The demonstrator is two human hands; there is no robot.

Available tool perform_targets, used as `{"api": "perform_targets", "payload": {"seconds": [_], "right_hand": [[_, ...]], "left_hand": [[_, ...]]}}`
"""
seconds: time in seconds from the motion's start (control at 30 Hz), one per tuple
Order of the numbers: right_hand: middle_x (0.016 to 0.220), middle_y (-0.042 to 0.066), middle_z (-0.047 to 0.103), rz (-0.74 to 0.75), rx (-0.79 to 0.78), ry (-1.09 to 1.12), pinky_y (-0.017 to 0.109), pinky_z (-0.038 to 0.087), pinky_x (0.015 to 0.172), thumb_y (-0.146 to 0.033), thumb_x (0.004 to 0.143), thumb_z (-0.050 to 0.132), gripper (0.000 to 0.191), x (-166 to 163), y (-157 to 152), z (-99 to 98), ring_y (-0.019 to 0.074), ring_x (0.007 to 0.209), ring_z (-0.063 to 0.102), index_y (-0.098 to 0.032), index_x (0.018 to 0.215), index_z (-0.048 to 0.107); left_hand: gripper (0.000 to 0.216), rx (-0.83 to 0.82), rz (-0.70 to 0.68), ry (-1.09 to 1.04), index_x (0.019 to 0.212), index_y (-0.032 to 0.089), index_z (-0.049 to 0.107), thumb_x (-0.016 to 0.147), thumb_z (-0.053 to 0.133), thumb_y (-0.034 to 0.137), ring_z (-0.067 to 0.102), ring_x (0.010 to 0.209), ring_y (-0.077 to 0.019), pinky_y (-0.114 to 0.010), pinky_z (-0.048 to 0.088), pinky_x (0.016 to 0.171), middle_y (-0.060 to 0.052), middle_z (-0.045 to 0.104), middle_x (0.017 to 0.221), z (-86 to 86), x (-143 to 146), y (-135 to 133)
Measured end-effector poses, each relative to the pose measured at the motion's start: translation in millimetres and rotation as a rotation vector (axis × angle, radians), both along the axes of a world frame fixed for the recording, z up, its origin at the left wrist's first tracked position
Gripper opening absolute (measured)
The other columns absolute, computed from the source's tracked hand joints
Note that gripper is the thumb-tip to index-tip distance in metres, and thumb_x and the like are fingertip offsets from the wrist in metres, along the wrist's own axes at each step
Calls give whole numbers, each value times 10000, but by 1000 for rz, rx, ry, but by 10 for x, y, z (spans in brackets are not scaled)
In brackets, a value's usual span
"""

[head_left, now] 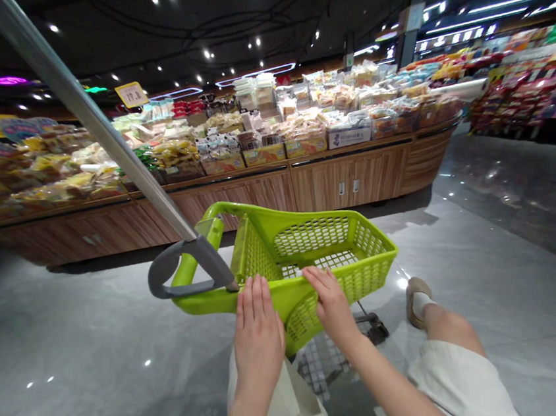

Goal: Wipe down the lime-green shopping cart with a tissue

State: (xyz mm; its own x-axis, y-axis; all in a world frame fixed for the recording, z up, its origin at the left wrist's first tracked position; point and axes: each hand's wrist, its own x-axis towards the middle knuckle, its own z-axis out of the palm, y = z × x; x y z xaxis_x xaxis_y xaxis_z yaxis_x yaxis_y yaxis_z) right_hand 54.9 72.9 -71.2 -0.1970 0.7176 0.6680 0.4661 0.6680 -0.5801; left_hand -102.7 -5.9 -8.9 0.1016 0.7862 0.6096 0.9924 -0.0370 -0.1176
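Note:
A lime-green plastic shopping basket (334, 242) on a wheeled frame stands on the floor in front of me, with nothing visible inside it. My left hand (257, 332) lies flat on its near rim, fingers stretched out together. My right hand (332, 305) rests on the same rim a little to the right, fingers extended over the edge. A grey loop grip (178, 275) on a long silver pole (84, 116) rises from the basket's near left corner toward the upper left. Neither hand holds anything.
A curved wooden display counter (266, 192) piled with packaged snacks runs across the back. More shelves (533, 82) stand at right. The polished grey floor (485, 246) spreads around. My right leg in white shorts and a beige shoe (417, 299) shows at lower right.

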Motion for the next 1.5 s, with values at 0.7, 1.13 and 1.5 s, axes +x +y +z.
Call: {"api": "perform_targets", "payload": {"seconds": [0.7,1.13,1.5], "right_hand": [[1421,74,538,-193,-21,20,572,366,1129,97,600,325,935,101,-37,-139,236,1352,459,-280,1448,435],[1464,69,494,48,4,-29,476,362,1153,75,590,354,928,-121,-151,28,190,1390,404,-227,1465,409],[1355,101,596,115,-50,41,440,401,1132,64,644,396,767,-627,-269,384,201,1310,502,-183,1351,561]], "left_hand": [[771,35,-36,-20,1540,56,32,888,437,134,306,1432,-347,-544,313,1155,-234,380,1510,-98,19,1],[741,21,-26,-25,1535,38,70,895,426,154,310,1427,-343,-533,304,1158,-231,380,1510,-83,29,-26],[654,11,-16,-21,1488,2,273,853,390,108,301,1436,-319,-500,292,1175,-214,400,1504,-89,19,-3]]}}
